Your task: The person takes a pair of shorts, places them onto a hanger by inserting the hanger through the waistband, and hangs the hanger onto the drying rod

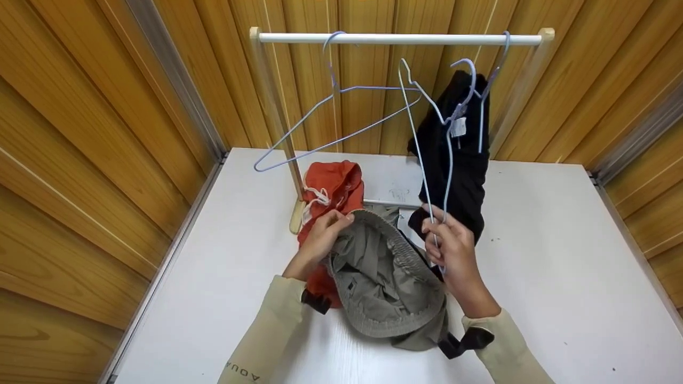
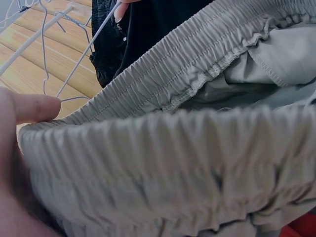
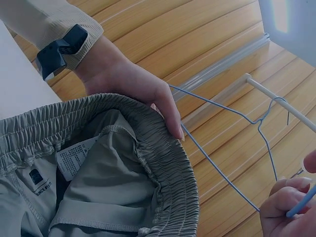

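Note:
Grey-green pants with a gathered elastic waistband (image 1: 384, 325) hang over the table, their waist opening facing up. My left hand (image 1: 323, 234) pinches the far left edge of that waistband between thumb and fingers. In the right wrist view a white label (image 3: 76, 158) shows inside the waist. My right hand (image 1: 451, 242) grips a pale blue wire hanger (image 1: 450, 154) by one end, beside the right edge of the pants. The hanger stands on end, its hook turned up and away from me. Its lower tip overlaps the waistband's right side.
A rack with a white rail (image 1: 400, 38) stands at the back. From it hang a bare wire hanger (image 1: 341, 140) on the left and black pants (image 1: 464, 176) on the right. Red pants (image 1: 333, 181) with a white drawstring lie on the white table (image 1: 213, 298). Wood-panelled walls enclose three sides.

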A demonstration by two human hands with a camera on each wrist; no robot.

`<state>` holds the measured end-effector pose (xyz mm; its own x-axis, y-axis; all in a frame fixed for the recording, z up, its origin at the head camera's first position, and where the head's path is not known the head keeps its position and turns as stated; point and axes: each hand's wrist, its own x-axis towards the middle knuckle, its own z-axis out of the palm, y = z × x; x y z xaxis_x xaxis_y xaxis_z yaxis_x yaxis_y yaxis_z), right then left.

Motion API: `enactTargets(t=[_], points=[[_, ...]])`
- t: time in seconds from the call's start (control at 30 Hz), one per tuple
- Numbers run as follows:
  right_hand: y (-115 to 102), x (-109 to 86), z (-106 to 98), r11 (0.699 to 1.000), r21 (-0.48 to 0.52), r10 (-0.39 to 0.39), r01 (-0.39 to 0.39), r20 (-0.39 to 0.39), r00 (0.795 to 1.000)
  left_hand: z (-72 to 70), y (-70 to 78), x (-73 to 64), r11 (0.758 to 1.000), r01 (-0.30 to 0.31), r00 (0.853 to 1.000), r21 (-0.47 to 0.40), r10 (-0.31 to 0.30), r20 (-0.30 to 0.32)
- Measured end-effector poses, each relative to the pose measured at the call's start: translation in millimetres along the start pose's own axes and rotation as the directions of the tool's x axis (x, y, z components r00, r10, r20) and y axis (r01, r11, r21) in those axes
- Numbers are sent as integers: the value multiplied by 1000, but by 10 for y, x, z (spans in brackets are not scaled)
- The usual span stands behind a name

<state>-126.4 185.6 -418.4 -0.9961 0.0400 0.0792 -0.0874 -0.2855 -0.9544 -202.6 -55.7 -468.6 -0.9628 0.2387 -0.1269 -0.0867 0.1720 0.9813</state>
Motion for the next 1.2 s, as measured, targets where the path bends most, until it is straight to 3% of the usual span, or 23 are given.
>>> enactTargets(t=[0.43, 0.6, 0.83, 1.07, 1.2], points=[[12, -113, -117, 998, -49, 27, -26, 21, 999, -40, 47, -2, 1000, -28, 999, -2, 28, 45], [25, -150, -158, 1000, -18, -4, 5, 42, 999, -26, 11, 9, 998, -52, 999, -41, 52, 2], [59, -188, -223, 999, 3, -42, 42, 66, 997, -15, -17, 11, 997, -70, 994, -23, 68, -82], [81, -225, -266, 999, -15, -46, 46, 55, 997, -33, 13, 17, 997, -72, 990, -2, 72, -119], [86, -230, -296, 997, -20, -67, 68, 63, 996, -52, 35, 32, 994, -103, 986, 22, 105, -130]])
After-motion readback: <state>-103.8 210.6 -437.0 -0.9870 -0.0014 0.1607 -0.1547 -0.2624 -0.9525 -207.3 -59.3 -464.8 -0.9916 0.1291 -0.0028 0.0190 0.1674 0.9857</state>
